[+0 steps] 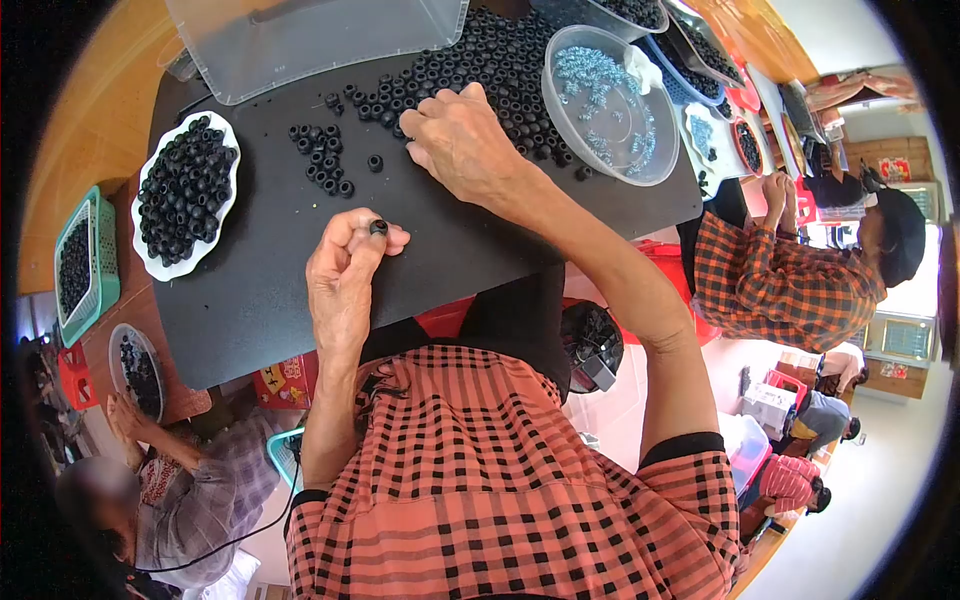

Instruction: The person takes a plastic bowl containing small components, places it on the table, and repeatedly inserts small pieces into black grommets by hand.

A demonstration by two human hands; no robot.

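Observation:
Between the thumb and fingers of my left hand (345, 275) is a small black ring-shaped piece (378, 227), held above the front part of the dark table (260, 300). My right hand (460, 140) rests with curled fingers at the near edge of a large spread of black pieces (480, 60); its fingertips are partly hidden, and anything in them cannot be made out. A small group of black pieces (320, 155) lies to the left of my right hand, with a single piece (375, 162) beside it.
A white scalloped plate (228, 135) heaped with black pieces stands at left. A clear bin (320, 50) is at the back. The round clear tub (665, 130) at right holds light-blue bits. Co-workers sit at lower left (210, 500) and right (780, 280).

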